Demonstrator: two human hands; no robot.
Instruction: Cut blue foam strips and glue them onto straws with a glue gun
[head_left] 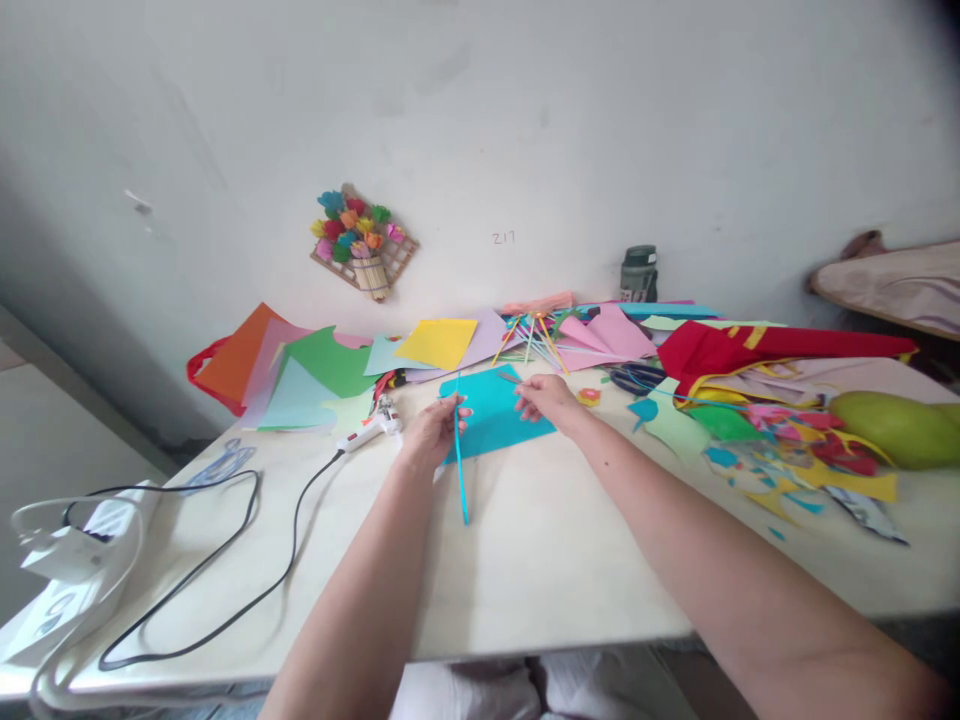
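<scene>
My left hand [439,430] is closed around a narrow blue paper strip [463,490], which hangs down toward the near side of the table. Under and between both hands lies a sheet of blue paper [495,420], flat on the tabletop. My right hand [545,398] hovers over its right part, fingers pinched on a small thin pointed tool [509,377] whose kind I cannot make out. Left of my left hand rests a white glue gun [367,432] with a black cord.
Coloured paper sheets [330,360] line the back, with several paper-tipped sticks [531,335] among them. Dark-handled scissors [637,378], paper scraps [765,480] and a green fruit-like object [892,428] lie right. A power strip [82,570] sits left. A bottle [639,273] stands by the wall.
</scene>
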